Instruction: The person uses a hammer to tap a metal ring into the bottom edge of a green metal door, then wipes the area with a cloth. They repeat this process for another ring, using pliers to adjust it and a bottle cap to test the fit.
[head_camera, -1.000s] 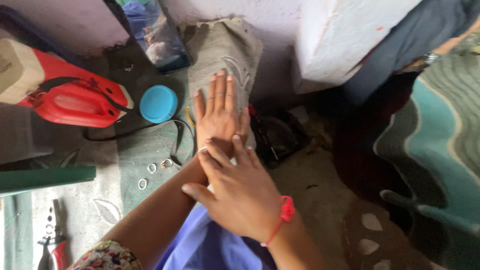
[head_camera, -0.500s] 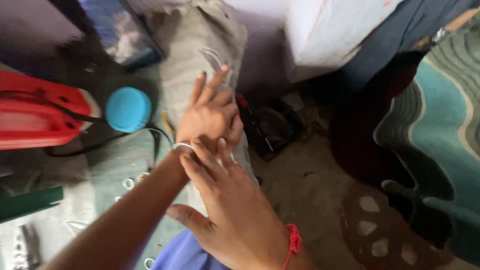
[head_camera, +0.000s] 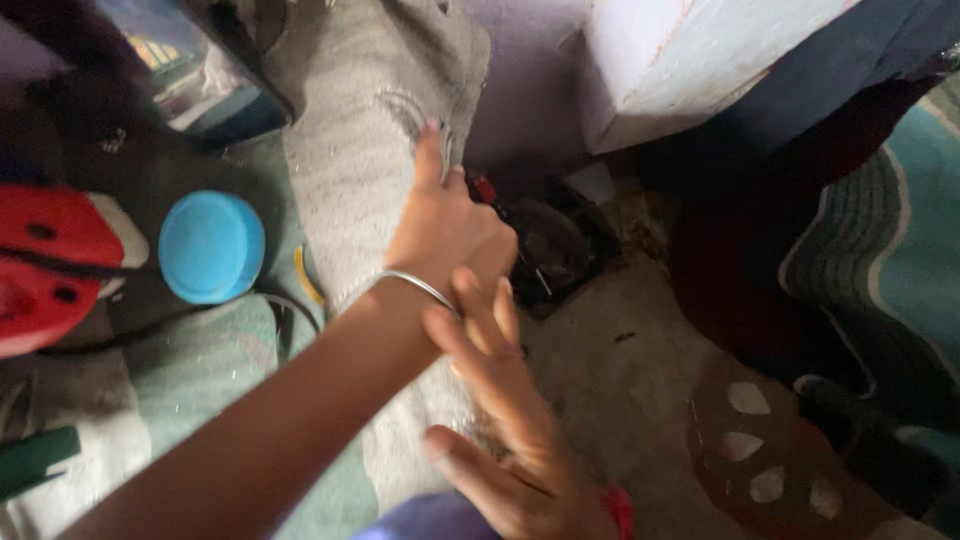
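Since half a second ago, the left hand (head_camera: 445, 225) has been curled from spread fingers into a loose fist, one finger pointing far, empty on the grey sack cloth (head_camera: 350, 170); the right hand (head_camera: 505, 420) is open, holding nothing, fingertips just at the silver bangle (head_camera: 418, 288) on the left wrist. For sliding the bangle well, the left hand is best kept narrow and the pull even. A round blue lid (head_camera: 211, 247) lies left; a clear packet (head_camera: 185, 75) with blurred coloured print sits far left.
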